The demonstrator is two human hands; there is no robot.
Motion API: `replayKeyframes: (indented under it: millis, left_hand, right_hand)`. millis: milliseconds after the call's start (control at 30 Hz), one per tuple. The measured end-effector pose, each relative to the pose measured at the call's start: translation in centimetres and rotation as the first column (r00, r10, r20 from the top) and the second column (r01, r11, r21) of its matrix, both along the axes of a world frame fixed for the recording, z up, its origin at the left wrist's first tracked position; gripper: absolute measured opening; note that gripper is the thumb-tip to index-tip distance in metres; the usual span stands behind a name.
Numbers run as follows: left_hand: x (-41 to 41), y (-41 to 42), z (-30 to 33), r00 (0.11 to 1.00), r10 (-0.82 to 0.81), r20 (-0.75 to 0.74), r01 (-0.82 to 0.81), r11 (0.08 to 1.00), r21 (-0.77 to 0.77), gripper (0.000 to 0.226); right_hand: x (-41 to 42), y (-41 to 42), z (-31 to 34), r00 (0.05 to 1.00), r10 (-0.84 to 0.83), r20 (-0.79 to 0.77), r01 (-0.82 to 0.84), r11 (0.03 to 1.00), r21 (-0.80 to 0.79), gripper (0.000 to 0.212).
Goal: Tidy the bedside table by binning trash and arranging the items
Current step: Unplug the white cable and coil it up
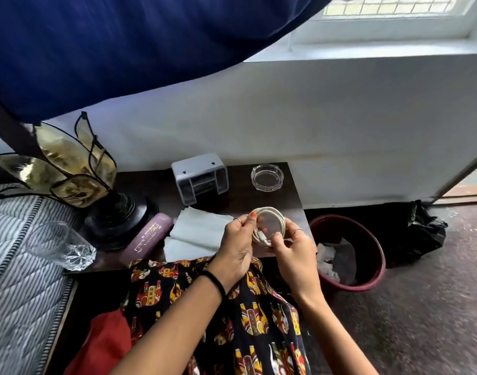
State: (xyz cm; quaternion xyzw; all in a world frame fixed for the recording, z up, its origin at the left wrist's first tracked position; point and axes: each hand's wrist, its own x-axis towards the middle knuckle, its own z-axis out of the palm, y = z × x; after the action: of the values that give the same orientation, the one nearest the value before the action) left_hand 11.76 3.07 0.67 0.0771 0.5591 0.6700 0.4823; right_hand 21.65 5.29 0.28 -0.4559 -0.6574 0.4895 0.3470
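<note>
A white cable wound into a coil is held above the right front part of the dark bedside table. My left hand pinches the coil's left side. My right hand grips its right side, and its fingertips pinch the cable's plug end at the bottom. On the table lie white paper napkins, a purple book, a grey plastic holder and a glass ashtray.
A dark red bin with crumpled trash stands on the floor right of the table, a black bag behind it. A leaf-shaped lamp stands at the table's left. A drinking glass lies on the striped mattress.
</note>
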Motion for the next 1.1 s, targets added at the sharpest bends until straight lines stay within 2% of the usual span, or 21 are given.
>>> replayKeyframes:
  millis: [67, 100, 233, 367, 467, 567, 633, 767, 900, 1000, 1100]
  left_hand:
    - [-0.5, 1.1, -0.6, 0.999, -0.002, 0.050, 0.002, 1.000, 0.013, 0.023]
    - [-0.8, 1.7, -0.8, 0.997, -0.002, 0.083, 0.000, 1.000, 0.024, 0.024]
    - [-2.1, 3.8, -1.9, 0.982, 0.008, 0.191, -0.014, 1.000, 0.028, 0.023]
    - [-3.0, 5.4, -3.5, 0.997, -0.027, 0.079, 0.035, 0.994, -0.102, 0.029]
    - [-3.7, 6.1, -4.9, 0.985, -0.139, -0.106, 0.117, 0.975, -0.190, 0.030]
    - [-4.5, 6.4, -5.8, 0.948, -0.234, -0.214, 0.176, 0.950, -0.260, 0.030]
    - [-4.9, 6.6, -6.4, 0.939, -0.269, -0.216, 0.205, 0.939, -0.277, 0.030]
    - [-5.9, 7.3, -7.9, 0.956, -0.263, -0.128, 0.222, 0.937, -0.268, 0.030]
    - [-6.8, 8.0, -9.1, 0.982, -0.180, -0.050, 0.161, 0.952, -0.261, 0.031]
    - [-7.2, 8.5, -9.8, 0.989, -0.140, -0.054, 0.119, 0.952, -0.282, 0.030]
    - [-7.5, 8.9, -10.1, 0.973, -0.188, -0.132, 0.138, 0.937, -0.321, 0.029]
  right_hand:
    - [-0.6, 0.6, -0.2, 0.993, -0.064, 0.097, 0.048, 0.986, 0.162, 0.033]
    - [-0.9, 1.0, -0.5, 0.987, -0.083, 0.136, 0.055, 0.979, 0.195, 0.038]
    - [-1.8, 3.1, -1.7, 0.975, -0.057, 0.217, 0.012, 0.979, 0.202, 0.047]
    - [-2.8, 4.9, -3.1, 0.959, -0.039, 0.281, -0.009, 0.986, 0.165, 0.045]
    - [-3.2, 6.1, -4.1, 0.961, -0.050, 0.273, 0.020, 0.994, 0.109, 0.044]
    - [-3.4, 7.0, -5.0, 0.954, -0.038, 0.296, 0.011, 0.996, 0.092, 0.045]
    - [-3.6, 7.5, -5.7, 0.948, -0.032, 0.315, 0.001, 0.995, 0.100, 0.045]
    - [-4.1, 8.2, -6.7, 0.941, 0.004, 0.338, -0.040, 0.994, 0.101, 0.046]
    - [-5.2, 8.7, -7.6, 0.935, 0.056, 0.351, -0.093, 0.992, 0.090, 0.047]
    - [-6.0, 9.4, -8.1, 0.931, 0.087, 0.354, -0.118, 0.991, 0.067, 0.047]
    - [-6.4, 10.2, -8.4, 0.929, 0.086, 0.360, -0.104, 0.994, 0.030, 0.047]
